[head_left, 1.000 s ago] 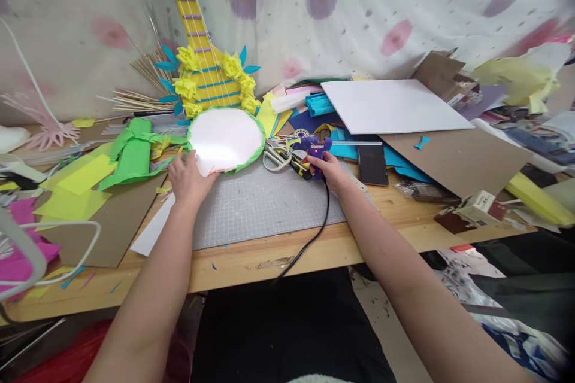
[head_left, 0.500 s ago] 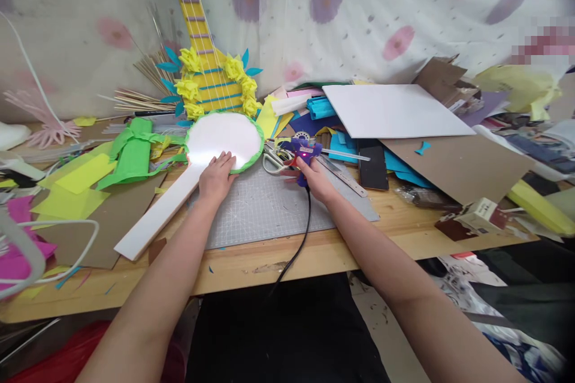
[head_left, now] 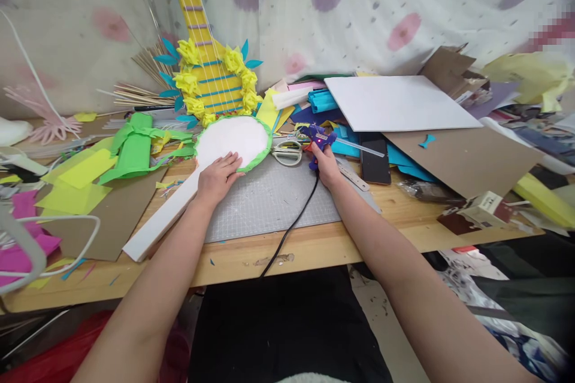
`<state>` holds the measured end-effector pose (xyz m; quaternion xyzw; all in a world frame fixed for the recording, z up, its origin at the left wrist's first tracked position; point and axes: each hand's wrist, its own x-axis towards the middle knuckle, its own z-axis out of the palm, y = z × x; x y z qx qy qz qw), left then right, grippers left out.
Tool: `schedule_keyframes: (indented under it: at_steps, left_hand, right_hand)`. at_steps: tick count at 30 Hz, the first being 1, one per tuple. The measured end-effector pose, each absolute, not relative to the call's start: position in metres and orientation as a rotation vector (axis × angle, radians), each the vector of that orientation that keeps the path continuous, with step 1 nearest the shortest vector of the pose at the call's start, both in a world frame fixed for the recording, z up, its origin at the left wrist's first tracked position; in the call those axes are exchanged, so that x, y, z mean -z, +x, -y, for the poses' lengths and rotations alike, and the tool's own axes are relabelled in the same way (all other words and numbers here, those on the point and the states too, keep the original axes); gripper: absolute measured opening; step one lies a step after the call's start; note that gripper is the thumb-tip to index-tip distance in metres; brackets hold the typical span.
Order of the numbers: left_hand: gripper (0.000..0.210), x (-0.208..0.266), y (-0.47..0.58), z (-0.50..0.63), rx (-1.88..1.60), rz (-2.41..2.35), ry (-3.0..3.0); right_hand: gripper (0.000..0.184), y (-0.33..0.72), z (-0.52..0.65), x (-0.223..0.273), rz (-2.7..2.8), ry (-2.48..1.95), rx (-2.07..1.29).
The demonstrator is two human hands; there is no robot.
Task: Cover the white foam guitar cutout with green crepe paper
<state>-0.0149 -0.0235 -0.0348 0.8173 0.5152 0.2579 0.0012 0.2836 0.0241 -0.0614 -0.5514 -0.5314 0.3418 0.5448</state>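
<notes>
My left hand [head_left: 218, 179] lies with its fingers stretched flat on a white banjo-shaped board [head_left: 233, 139]. Crinkled green paper edges the round part, and the board's plain white neck slants toward the front left. On the other side, my right hand [head_left: 326, 166] is wrapped round a purple hot glue gun [head_left: 318, 136] with a small red light. A clear glue stick [head_left: 359, 146] juts from its back, and a black cord runs down off the table edge. Scissors [head_left: 288, 153] with pale handles lie between the board and the glue gun.
A grey cutting mat [head_left: 269, 203] lies under my hands, with a metal ruler [head_left: 353, 175] and a phone [head_left: 375, 158] to the right. Behind stands a yellow paper guitar [head_left: 220, 87] with flowers. Green crepe paper [head_left: 135, 143] lies left; a white foam board [head_left: 399, 102] lies back right.
The glue gun in my right hand has moved a little to the right, away from the scissors. The white board and my left hand on it have shifted slightly right. The view has moved slightly.
</notes>
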Motion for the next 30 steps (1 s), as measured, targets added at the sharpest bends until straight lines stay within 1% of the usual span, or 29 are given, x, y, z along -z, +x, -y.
schedule_keyframes:
  at_steps: [3,6,9,16,21,24,27,30]
  left_hand:
    - [0.031,0.033,-0.013,0.029,-0.906,-1.593,2.541]
    - [0.019,0.030,-0.009,0.034,-0.996,-1.650,2.438]
    - [0.010,0.030,-0.006,0.035,-1.028,-1.684,2.313]
    - [0.007,0.034,-0.010,0.028,-1.166,-1.515,2.045]
    - [0.002,0.027,-0.002,0.030,-1.095,-1.672,2.048]
    - [0.002,0.026,0.001,0.033,-1.039,-1.753,2.123]
    - [0.006,0.027,0.001,0.034,-1.044,-1.761,2.216]
    - [0.029,0.028,0.000,0.035,-1.061,-1.751,2.295]
  right_hand:
    - [0.044,0.285,-0.021,0.059,1.135,-1.230,-0.941]
    - [0.039,0.283,-0.017,0.058,1.065,-1.154,-1.010]
    - [0.042,0.282,-0.016,0.058,1.033,-1.101,-1.055]
    - [0.050,0.283,-0.018,0.059,1.017,-1.080,-1.068]
    - [0.048,0.281,-0.016,0.059,1.013,-1.112,-1.039]
    - [0.046,0.280,-0.013,0.056,1.044,-1.132,-1.017]
    - [0.045,0.282,-0.008,0.041,1.116,-1.117,-1.021]
    - [0.044,0.284,-0.003,0.006,1.252,-1.086,-1.153]
